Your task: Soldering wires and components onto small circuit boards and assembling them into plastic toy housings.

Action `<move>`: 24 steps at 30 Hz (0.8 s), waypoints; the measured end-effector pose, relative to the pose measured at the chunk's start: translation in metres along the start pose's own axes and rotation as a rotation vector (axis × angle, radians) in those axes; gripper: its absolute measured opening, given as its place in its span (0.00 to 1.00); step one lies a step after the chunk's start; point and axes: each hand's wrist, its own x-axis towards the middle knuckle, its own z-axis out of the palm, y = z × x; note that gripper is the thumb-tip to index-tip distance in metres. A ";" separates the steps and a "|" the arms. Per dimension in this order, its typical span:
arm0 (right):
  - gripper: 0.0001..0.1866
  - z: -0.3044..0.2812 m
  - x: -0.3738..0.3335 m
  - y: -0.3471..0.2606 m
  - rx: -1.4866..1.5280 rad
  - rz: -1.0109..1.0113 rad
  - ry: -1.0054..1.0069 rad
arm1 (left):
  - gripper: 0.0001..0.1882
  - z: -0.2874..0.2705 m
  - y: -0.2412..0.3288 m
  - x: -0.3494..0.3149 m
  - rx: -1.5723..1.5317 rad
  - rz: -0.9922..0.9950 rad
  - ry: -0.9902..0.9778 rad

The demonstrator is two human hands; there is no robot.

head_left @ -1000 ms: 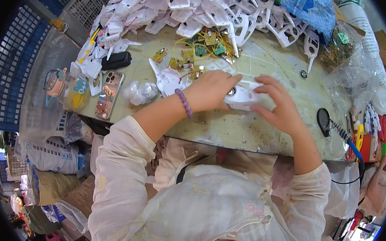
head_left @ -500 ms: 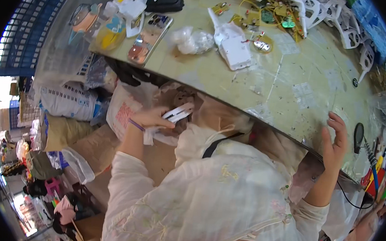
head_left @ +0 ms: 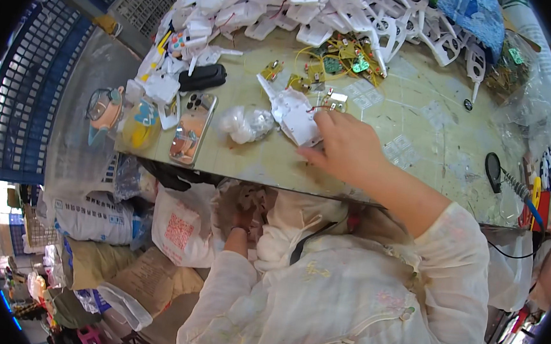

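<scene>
My right hand (head_left: pixel 347 145) reaches over the table and grips the right end of a white plastic casing (head_left: pixel 290 114) with a narrow handle, thumb at its near edge and fingers over its side. A small metal-topped part (head_left: pixel 335 99) with a red wire lies just beyond those fingers. Below the table's front edge, my left hand (head_left: pixel 244 217) is down inside an open bag (head_left: pixel 225 200). Its fingers are in shadow, and whether it holds anything is hidden. Left of the casing lies a crumpled clear plastic bundle (head_left: pixel 247 124).
White casings (head_left: pixel 280 6) are heaped along the table's back. In front of them sit yellow-wired circuit boards (head_left: pixel 344 55). A phone (head_left: pixel 192 131) and a black case (head_left: pixel 203 77) lie at left. A black-handled tool with a coiled cord (head_left: pixel 494 171) rests at right.
My left hand has gone down into the bag, and the white plastic piece it held is out of sight. My right hand has moved left from the table edge onto the casing. The view has shifted.
</scene>
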 end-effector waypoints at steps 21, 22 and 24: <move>0.28 -0.048 -0.162 0.040 -0.066 0.233 0.198 | 0.14 -0.474 0.317 -0.050 -0.220 0.631 0.567; 0.28 -0.045 -0.162 0.040 -0.076 0.220 0.226 | 0.14 -0.477 0.320 -0.034 -0.217 0.631 0.570; 0.30 -0.041 -0.161 0.042 -0.063 0.197 0.267 | 0.16 -0.482 0.326 -0.018 -0.010 0.352 0.437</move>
